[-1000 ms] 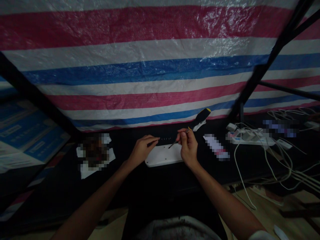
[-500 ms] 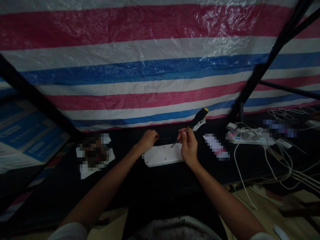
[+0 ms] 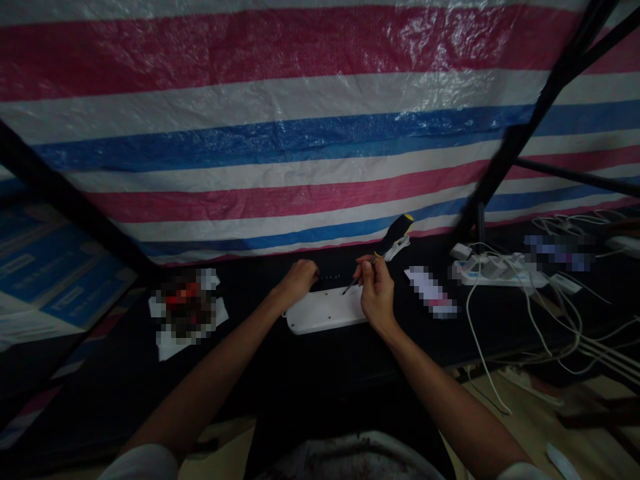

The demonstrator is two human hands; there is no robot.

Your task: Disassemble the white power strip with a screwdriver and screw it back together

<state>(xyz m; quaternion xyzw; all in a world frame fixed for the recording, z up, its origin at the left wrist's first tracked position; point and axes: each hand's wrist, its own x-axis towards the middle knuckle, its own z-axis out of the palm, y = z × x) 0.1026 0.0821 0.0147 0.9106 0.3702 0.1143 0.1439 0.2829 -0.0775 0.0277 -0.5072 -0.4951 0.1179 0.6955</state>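
Head view: striped sheeting (image 3: 280,133) hangs beyond, and a black table (image 3: 435,337) spans beneath, the white casing (image 3: 313,313), which lies flat. At the casing's right end, the right hand (image 3: 377,290) pinches a screwdriver (image 3: 399,233), tip slanting over it. Past its far left edge, the left hand (image 3: 297,280) hangs palm-down, grip indeterminable. Behind the casing, small screws (image 3: 330,276) form a row.

Dim, underexposed. Glare specks on striped sheet (image 3: 300,143), high beyond the grip of the right hand (image 3: 378,290). Tabletop (image 3: 430,340) around it sunk near-black. Pixelated patches (image 3: 431,292) both sides of grip. Wide-angle stretch toward edges.
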